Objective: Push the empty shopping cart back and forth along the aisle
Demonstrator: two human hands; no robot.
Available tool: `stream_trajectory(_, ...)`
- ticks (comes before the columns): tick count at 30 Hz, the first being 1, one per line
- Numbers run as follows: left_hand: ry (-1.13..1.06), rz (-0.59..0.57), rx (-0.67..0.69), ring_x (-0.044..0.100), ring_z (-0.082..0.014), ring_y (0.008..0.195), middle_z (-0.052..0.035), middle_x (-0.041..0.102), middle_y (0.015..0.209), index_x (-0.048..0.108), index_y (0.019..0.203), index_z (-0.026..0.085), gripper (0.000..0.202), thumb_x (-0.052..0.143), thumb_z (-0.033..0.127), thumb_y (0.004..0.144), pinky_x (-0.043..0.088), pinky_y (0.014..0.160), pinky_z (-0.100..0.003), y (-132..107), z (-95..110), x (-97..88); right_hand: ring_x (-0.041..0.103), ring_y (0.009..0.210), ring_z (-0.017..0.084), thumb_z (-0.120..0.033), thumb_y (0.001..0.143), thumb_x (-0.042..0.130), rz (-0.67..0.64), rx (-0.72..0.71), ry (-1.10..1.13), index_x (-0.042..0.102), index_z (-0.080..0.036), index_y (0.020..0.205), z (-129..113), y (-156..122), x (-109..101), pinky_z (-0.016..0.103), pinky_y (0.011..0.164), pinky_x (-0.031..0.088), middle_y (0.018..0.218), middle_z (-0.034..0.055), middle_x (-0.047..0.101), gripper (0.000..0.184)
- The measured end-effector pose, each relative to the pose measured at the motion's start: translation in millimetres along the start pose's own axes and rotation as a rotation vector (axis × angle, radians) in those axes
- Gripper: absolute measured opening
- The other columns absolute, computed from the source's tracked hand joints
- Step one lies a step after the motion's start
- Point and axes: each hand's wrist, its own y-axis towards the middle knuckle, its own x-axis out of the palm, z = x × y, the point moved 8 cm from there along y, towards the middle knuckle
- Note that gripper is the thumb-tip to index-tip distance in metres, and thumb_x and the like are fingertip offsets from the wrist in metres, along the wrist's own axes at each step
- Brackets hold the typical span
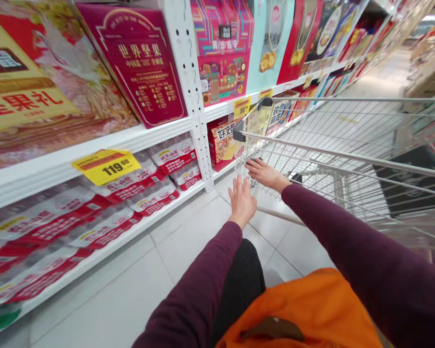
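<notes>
Orange garment (pixel 293 309) at 6 o'clock | left hand (pixel 242 200) open, empty, at 12 | right hand (pixel 265 174) open, just beside your shopping cart (pixel 348 157), at 1 | shrink-wrapped bottled water (pixel 154 195) shelved at 10

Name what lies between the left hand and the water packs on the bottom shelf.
In the head view, white floor tiles and the shelf's white edge lie between the left hand and the water packs.
</notes>
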Motion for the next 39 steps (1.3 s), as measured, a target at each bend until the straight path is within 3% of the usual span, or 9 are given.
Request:
stream_trajectory(3,0.019,0.016,0.005,0.008,-0.0273,0.142,-0.0142,0.014,0.154,0.026,0.141,0.012,0.072,0.05,0.011,0.073,0.014,0.113,-0.051,-0.9,0.4,-3.7,0.044,0.125,0.025,-0.011,0.087,0.045,-0.007,-0.029,-0.006,0.068,-0.014,0.095,-5.7,-14.1,-2.4,0.048,0.103,0.039,0.123,0.011,0.059,0.024)
stream_trajectory(10,0.037,0.047,0.049,0.008,-0.0291,0.142,-0.0152,0.013,0.154,0.027,0.141,0.011,0.072,0.048,0.011,0.072,0.014,0.113,-0.053,-6.7,19.2,-1.0,0.026,0.137,0.025,-0.01,0.089,0.042,0.214,0.143,-0.043,0.058,-0.018,0.118,29.4,-27.6,-83.9,0.053,0.109,0.026,0.14,0.009,0.044,0.034)
stream_trajectory(12,0.041,0.046,0.051,0.007,-0.0288,0.142,-0.0147,0.013,0.154,0.026,0.141,0.011,0.072,0.048,0.011,0.072,0.014,0.113,-0.053,-10.2,24.8,0.3,0.028,0.136,0.026,-0.01,0.088,0.043,0.209,0.176,-0.04,0.059,-0.017,0.117,28.1,-39.7,-80.8,0.053,0.109,0.027,0.139,0.0099,0.045,0.033)
stream_trajectory(18,0.061,0.039,0.103,0.006,-0.0268,0.142,-0.0127,0.013,0.154,0.026,0.141,0.014,0.073,0.049,0.011,0.072,0.013,0.113,-0.052,-18.4,44.0,2.6,0.045,0.124,0.026,-0.006,0.083,0.05,0.04,0.145,0.031,0.068,-0.014,0.099,-5.3,-81.8,-19.1,0.048,0.104,0.038,0.123,0.0131,0.059,0.025)
stream_trajectory(20,0.068,0.036,0.104,0.006,-0.0267,0.142,-0.0125,0.013,0.154,0.026,0.141,0.015,0.073,0.049,0.011,0.072,0.013,0.113,-0.052,-19.4,48.4,3.6,0.044,0.126,0.026,-0.007,0.084,0.049,0.068,0.135,0.027,0.067,-0.015,0.102,-4.7,-87.2,-25.3,0.049,0.104,0.039,0.125,0.0122,0.058,0.027)
stream_trajectory(27,0.056,0.022,0.128,0.007,-0.0287,0.142,-0.0158,0.013,0.154,0.026,0.141,0.013,0.072,0.05,0.011,0.073,0.014,0.112,-0.053,-23.4,69.1,9.7,0.029,0.135,0.026,-0.009,0.089,0.041,0.224,0.199,-0.036,0.058,-0.017,0.119,34.6,-88.9,-101.1,0.051,0.109,0.03,0.137,0.0105,0.047,0.035)
stream_trajectory(29,0.057,0.019,0.14,0.007,-0.0289,0.142,-0.0161,0.013,0.154,0.027,0.14,0.013,0.072,0.051,0.011,0.072,0.014,0.112,-0.053,-25.6,73.1,11.3,0.03,0.135,0.026,-0.008,0.088,0.042,0.21,0.213,-0.025,0.059,-0.017,0.118,33.8,-94.4,-95.4,0.052,0.108,0.032,0.136,0.0109,0.048,0.035)
stream_trajectory(35,0.086,0.004,0.139,0.008,-0.0294,0.142,-0.0163,0.013,0.154,0.028,0.14,0.011,0.072,0.049,0.009,0.072,0.014,0.112,-0.053,-31.4,73.6,14.9,0.042,0.127,0.027,-0.007,0.085,0.047,0.098,0.219,0.021,0.065,-0.014,0.106,6.2,-118.6,-38.4,0.049,0.102,0.04,0.126,0.0134,0.057,0.029)
stream_trajectory(39,0.086,0.002,0.152,0.008,-0.028,0.142,-0.014,0.012,0.154,0.027,0.141,0.014,0.072,0.049,0.011,0.073,0.014,0.113,-0.053,-34.1,80.3,16.0,0.039,0.129,0.026,-0.008,0.087,0.044,0.142,0.229,0.006,0.064,-0.016,0.109,10.8,-127.4,-59.7,0.049,0.104,0.039,0.129,0.0118,0.055,0.031)
